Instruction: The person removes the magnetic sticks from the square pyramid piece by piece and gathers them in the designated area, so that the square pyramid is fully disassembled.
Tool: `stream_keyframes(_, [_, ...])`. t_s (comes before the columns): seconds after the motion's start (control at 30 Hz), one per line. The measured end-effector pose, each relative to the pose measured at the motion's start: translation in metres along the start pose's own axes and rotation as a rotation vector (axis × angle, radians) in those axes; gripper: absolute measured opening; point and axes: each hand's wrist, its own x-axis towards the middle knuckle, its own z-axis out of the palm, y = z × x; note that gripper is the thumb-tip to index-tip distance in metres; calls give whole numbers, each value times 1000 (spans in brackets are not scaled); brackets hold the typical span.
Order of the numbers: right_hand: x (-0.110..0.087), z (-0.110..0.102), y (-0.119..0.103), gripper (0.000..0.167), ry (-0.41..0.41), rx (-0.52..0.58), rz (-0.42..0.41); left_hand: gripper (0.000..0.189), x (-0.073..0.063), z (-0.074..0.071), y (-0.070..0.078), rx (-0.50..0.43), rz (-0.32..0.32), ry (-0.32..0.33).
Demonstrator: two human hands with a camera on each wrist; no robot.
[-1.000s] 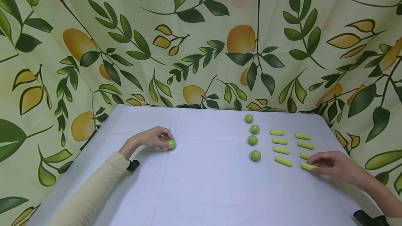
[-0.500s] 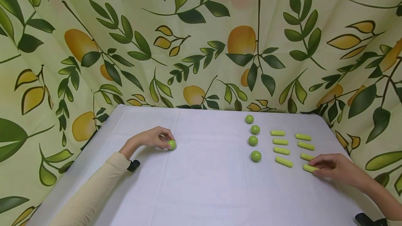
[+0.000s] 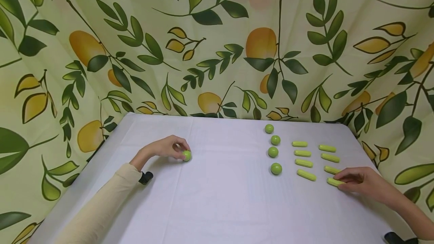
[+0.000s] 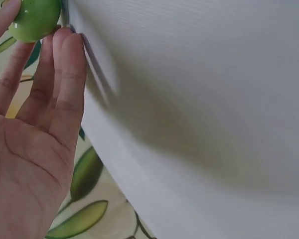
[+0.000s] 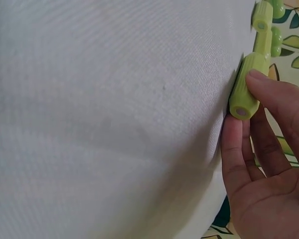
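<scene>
On the left part of the white table, my left hand [image 3: 169, 147] pinches a shiny green ball [image 3: 187, 156] between thumb and fingertips. The left wrist view shows that ball [image 4: 37, 20] at its upper left corner, above the palm [image 4: 30, 154]. My right hand [image 3: 367, 183] is at the table's right side, its thumb and fingers on the near end of a short, ridged light-green stick [image 3: 333, 182]. In the right wrist view the thumb lies on top of this stick [image 5: 246, 89], and its round end faces the camera. The fingers partly cover the neighbouring stick [image 3: 330, 169].
Several green balls [image 3: 276, 168] stand in a rough column right of centre. Beside them, several light-green sticks [image 3: 306, 174] lie in two columns. The white tablecloth [image 3: 217, 199] meets a leaf-and-fruit patterned curtain [image 3: 217, 48] at the back and sides.
My left hand has shifted slightly right with the ball. The right hand and its stick moved a little right and toward me early on, then stayed nearly still.
</scene>
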Motion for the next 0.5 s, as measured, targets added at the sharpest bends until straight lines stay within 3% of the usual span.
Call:
stream_keyframes(0.23, [0,-2,-1,18,-12,22,2,24,27,2,23,-4,63,9])
stream_keyframes(0.5, [1,-1,-1,17,-16,18,19,26,93,19,48,7,174,7])
